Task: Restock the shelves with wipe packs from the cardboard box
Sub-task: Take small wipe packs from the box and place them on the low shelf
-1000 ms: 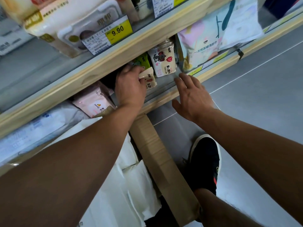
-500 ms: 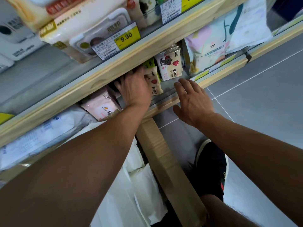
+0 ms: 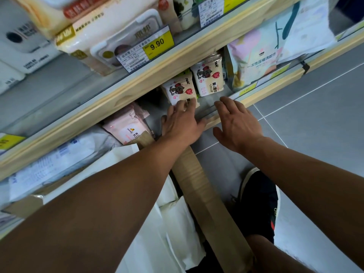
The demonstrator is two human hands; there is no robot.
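Withdrawing left hand [image 3: 182,123], wipe pack [image 3: 180,91] shelved

White bear-print wipe pack [image 3: 180,91] upright on shelf [image 3: 208,104]

On the lower shelf [image 3: 214,113] two wipe packs [image 3: 180,91] stand side by side, with a bag [image 3: 256,56] to their right and a pack [image 3: 126,127] to their left. The left hand [image 3: 181,123] touches the nearer pack; the right hand [image 3: 236,121] is just beside, over the shelf edge. Below the arms lies the box [image 3: 208,200].
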